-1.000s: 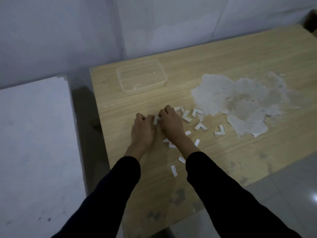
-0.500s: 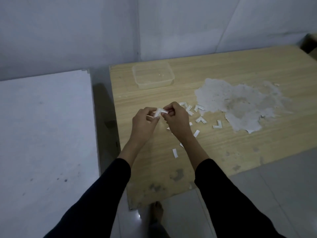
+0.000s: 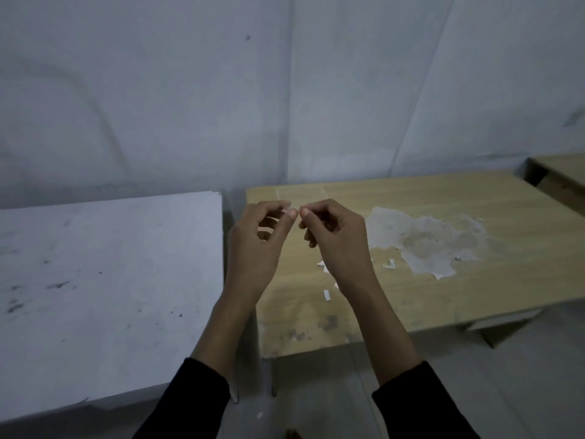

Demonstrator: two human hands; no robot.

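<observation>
Both hands are raised off the surface [image 3: 474,201], over its left end, close together with the thumb tips almost touching. The left hand [image 3: 256,245] has its thumb pressed to its forefinger and the other fingers loosely curled. The right hand [image 3: 338,239] is curled tighter, also thumb on forefinger. I cannot tell whether anything sits in either pinch: only pale nails show at the tips.

Small white bits lie on the surface below the right hand, the nearest things to it. A white strip [image 3: 326,294] lies flat just left of the right wrist, its long axis running from the near edge toward the far edge, slightly tilted. A bent white piece [image 3: 391,263] lies to the right of that wrist, beside the pale worn patch [image 3: 427,242]. It is too small to read which way its corner points. A clear box [image 3: 300,193] shows faintly at the far left corner, behind the fingertips.
</observation>
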